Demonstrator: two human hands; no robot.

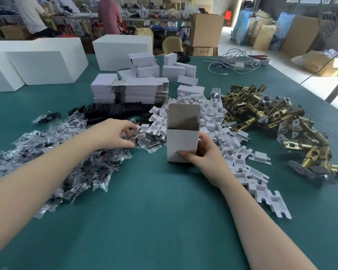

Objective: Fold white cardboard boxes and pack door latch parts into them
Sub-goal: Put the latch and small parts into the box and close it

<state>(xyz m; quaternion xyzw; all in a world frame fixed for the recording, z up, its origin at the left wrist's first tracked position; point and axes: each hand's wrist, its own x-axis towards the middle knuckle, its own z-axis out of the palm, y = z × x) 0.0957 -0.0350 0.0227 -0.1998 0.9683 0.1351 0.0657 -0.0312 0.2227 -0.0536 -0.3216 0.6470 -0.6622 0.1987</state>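
Gripped upright on the teal table by the right hand, thumb across its front: a small white box, top flap raised. Just left, curled over clear screw packets, the left hand; whether pinching one, cannot tell. Beyond: white card inserts, brass latches, flat box blanks.

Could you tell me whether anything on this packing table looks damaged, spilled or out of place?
Nothing stands out: the right hand holds the open box upright, and the left hand reaches into the loose bagged parts.
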